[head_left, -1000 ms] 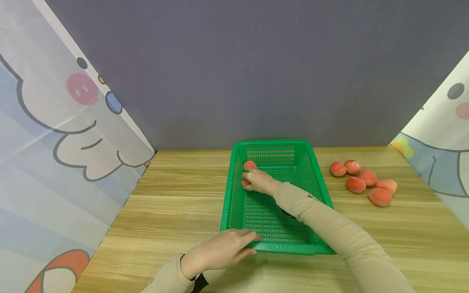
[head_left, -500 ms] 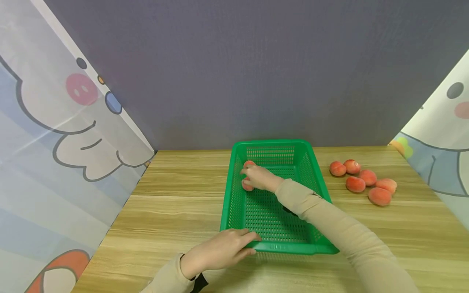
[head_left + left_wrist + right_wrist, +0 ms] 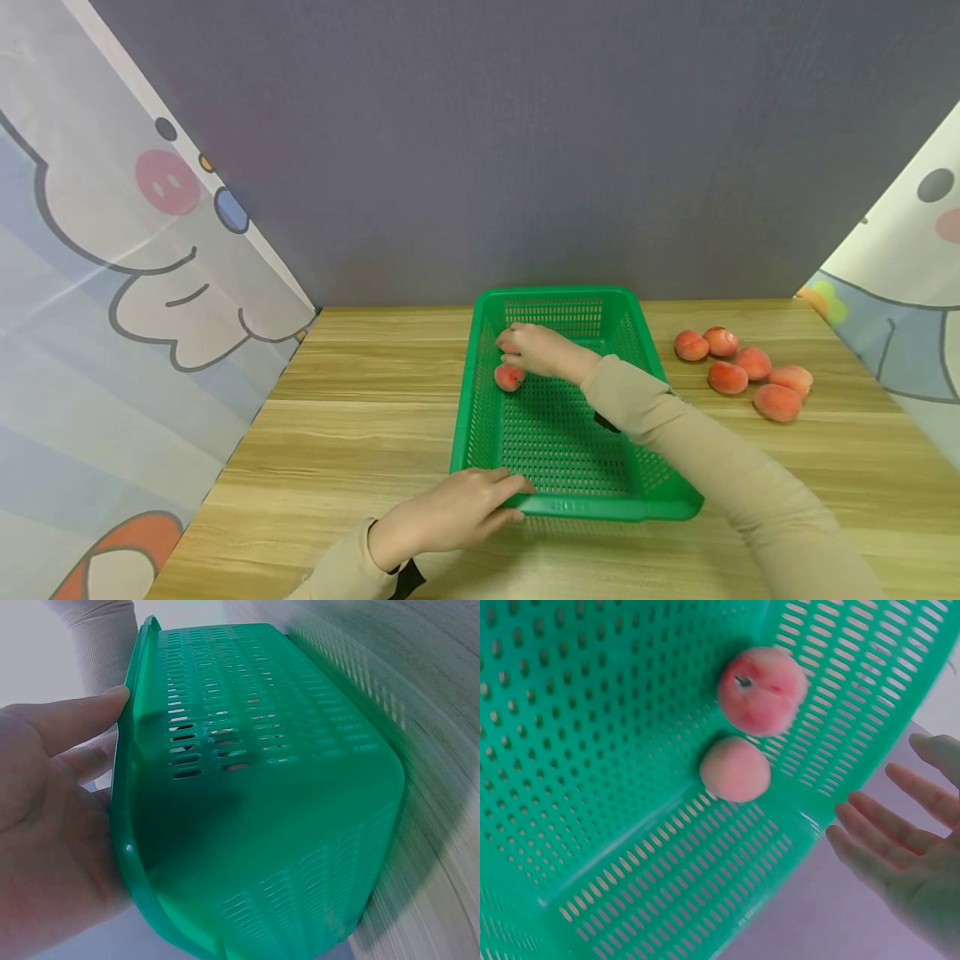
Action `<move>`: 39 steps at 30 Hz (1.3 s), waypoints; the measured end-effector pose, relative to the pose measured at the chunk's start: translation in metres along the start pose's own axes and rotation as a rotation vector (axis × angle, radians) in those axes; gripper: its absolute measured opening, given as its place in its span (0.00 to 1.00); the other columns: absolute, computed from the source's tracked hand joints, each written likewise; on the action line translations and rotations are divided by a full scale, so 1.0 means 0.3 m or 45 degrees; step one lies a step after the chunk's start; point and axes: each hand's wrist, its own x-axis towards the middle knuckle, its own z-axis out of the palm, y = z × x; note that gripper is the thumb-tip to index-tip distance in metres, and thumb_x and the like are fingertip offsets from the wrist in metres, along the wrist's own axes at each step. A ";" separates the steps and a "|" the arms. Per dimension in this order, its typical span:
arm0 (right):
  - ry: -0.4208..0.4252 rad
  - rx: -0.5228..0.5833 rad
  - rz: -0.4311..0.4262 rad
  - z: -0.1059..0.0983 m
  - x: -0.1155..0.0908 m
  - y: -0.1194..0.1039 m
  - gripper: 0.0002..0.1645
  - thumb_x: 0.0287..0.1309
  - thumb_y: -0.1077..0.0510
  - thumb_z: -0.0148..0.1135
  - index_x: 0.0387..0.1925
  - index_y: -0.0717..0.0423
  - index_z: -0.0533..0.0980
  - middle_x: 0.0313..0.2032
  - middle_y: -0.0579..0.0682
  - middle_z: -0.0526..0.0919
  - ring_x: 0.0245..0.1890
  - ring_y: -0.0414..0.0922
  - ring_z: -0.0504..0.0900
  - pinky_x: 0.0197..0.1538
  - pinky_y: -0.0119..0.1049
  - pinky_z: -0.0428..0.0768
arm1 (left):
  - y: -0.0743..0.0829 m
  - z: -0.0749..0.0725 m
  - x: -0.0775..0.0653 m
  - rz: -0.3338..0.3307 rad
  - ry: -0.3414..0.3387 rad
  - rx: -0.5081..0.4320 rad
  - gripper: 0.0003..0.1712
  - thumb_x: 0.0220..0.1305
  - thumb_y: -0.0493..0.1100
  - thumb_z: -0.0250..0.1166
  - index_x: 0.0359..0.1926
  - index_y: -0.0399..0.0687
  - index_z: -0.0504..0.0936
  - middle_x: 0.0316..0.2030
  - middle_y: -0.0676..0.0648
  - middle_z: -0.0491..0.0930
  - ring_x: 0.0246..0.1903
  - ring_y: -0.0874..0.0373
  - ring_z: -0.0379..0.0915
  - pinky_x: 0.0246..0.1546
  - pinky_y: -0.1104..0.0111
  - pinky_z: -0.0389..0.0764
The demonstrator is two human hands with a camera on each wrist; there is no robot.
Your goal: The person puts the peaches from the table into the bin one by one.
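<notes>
A green plastic basket point(image 3: 585, 507) with slotted walls stands on the wooden table. My left hand point(image 3: 459, 510) grips its near rim at the left corner; the left wrist view shows the fingers point(image 3: 75, 720) on both sides of that rim. Two peaches point(image 3: 763, 690) lie on the basket floor, against its left wall toward the far end. Over them is my right hand point(image 3: 542, 350), holding nothing, its fingers point(image 3: 889, 825) spread and apart from the fruit in the right wrist view. In the head view it partly covers the farther peach, while the nearer peach point(image 3: 510, 377) shows fully.
Several more peaches point(image 3: 752, 364) lie loose on the table point(image 3: 360, 442), right of the basket. A grey panel point(image 3: 480, 150) closes off the back. Cartoon-printed sheets point(image 3: 97, 275) hang at both sides.
My right hand has let go of the nearer peach and moved up and slightly right, uncovering it. The left hand stays at the basket rim.
</notes>
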 end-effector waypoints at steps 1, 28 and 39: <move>0.011 0.006 -0.001 -0.007 -0.003 0.002 0.20 0.60 0.56 0.52 0.51 0.62 0.71 0.50 0.56 0.74 0.52 0.51 0.70 0.51 0.41 0.71 | 0.000 0.000 0.000 -0.001 0.000 -0.001 0.13 0.61 0.44 0.56 0.47 0.48 0.72 0.37 0.53 0.77 0.36 0.67 0.73 0.37 0.77 0.72; 0.273 0.029 0.070 -0.219 -0.203 0.071 0.21 0.59 0.55 0.53 0.53 0.59 0.70 0.51 0.60 0.73 0.53 0.57 0.69 0.52 0.51 0.68 | 0.001 0.003 0.005 -0.030 -0.028 -0.025 0.14 0.62 0.45 0.55 0.48 0.49 0.71 0.39 0.53 0.77 0.37 0.68 0.73 0.39 0.76 0.72; 0.378 0.018 0.114 -0.267 -0.314 0.153 0.21 0.58 0.58 0.54 0.52 0.63 0.70 0.47 0.61 0.74 0.48 0.57 0.72 0.49 0.51 0.69 | 0.002 0.001 0.004 -0.016 -0.022 -0.027 0.13 0.63 0.45 0.54 0.48 0.48 0.72 0.39 0.53 0.77 0.37 0.68 0.73 0.38 0.78 0.72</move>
